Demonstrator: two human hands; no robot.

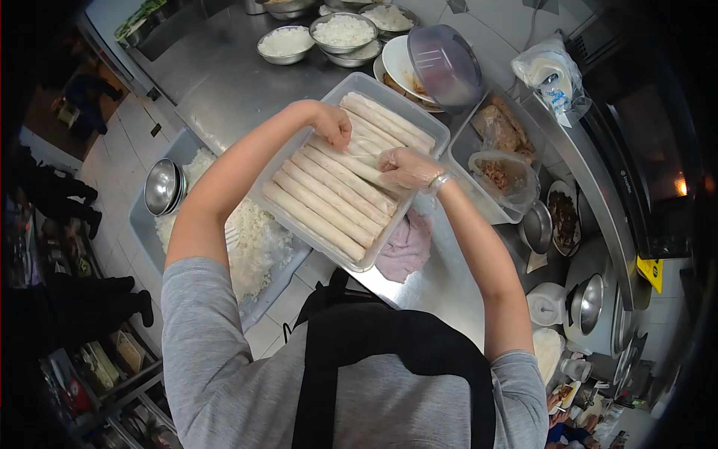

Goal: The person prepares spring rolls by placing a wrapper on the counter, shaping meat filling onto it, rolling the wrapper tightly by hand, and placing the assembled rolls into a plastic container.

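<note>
A rectangular plastic container [362, 260] holds several long pale rolls [318, 208] lying side by side. My left hand [329, 125] is bare, its fingers curled over the upper part of the container beside the rolls. In a clear plastic glove, my right hand [407, 169] has its fingers closed at the end of a roll near the middle of the container. A thin clear film or wrap seems to lie between the two hands. What my left fingers hold, if anything, is too small to make out.
Bowls of rice [343, 31] stand at the back, near stacked plates under a clear lid [447, 67]. A rice tub [299, 258] with metal bowls [162, 187] is at the left. Right are a food bin [490, 212] and a pink cloth [405, 247]. People stand far left.
</note>
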